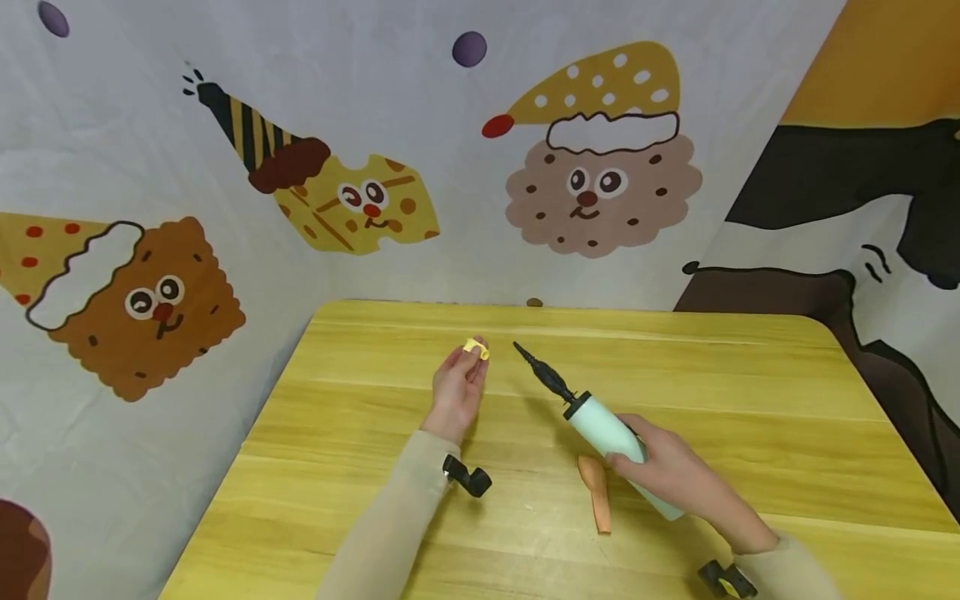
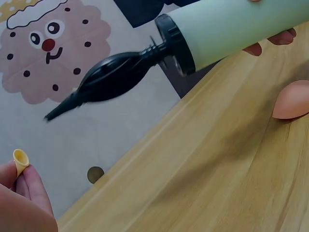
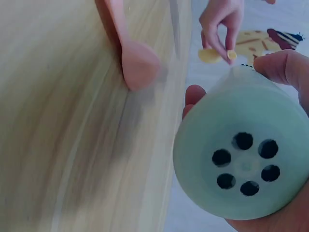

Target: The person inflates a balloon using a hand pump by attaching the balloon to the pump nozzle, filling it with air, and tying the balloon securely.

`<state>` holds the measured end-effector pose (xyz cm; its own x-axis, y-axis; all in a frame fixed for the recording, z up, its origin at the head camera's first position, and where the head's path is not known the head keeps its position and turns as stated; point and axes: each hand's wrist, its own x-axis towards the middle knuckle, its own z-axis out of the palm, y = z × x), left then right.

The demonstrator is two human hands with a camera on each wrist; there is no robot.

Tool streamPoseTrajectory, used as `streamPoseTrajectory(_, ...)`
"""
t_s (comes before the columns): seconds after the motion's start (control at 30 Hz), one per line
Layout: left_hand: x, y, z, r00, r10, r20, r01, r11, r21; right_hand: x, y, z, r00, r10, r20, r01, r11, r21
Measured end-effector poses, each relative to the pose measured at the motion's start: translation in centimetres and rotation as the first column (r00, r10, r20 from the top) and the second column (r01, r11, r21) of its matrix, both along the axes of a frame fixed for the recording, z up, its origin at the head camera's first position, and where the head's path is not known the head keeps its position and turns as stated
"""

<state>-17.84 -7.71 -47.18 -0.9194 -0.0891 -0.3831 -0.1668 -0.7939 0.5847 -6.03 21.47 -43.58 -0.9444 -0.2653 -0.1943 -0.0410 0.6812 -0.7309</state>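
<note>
A small yellow balloon point(image 1: 476, 348) is pinched between the thumb and fingers of my left hand point(image 1: 456, 390), its open mouth point(image 2: 21, 157) facing the pump in the left wrist view. My right hand point(image 1: 663, 467) grips a mint-green balloon pump point(image 1: 611, 433) round its body. The pump's black tapered nozzle point(image 1: 549, 377) points up and left toward the balloon, with a short gap between tip and balloon mouth. In the right wrist view the pump's end point(image 3: 246, 166) shows a ring of several dark holes. Below the pump, a deflated orange balloon point(image 1: 595, 493) lies on the table.
The wooden table point(image 1: 360, 500) spreads under both hands. Behind it hangs a white cloth backdrop point(image 1: 450, 267) with cartoon biscuits. A black band with a camera mount point(image 1: 467, 477) sits on the left wrist, another mount point(image 1: 726, 578) on the right.
</note>
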Motion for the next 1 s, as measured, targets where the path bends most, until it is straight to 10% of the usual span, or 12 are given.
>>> streamPoseTrajectory(1.0,1.3,2.0,-0.5,0.991,-0.037,-0.13,0.019,0.99,-0.138,0.3,-3.1,-0.8,0.997,0.054,-0.048,-0.055,0.998,-0.031)
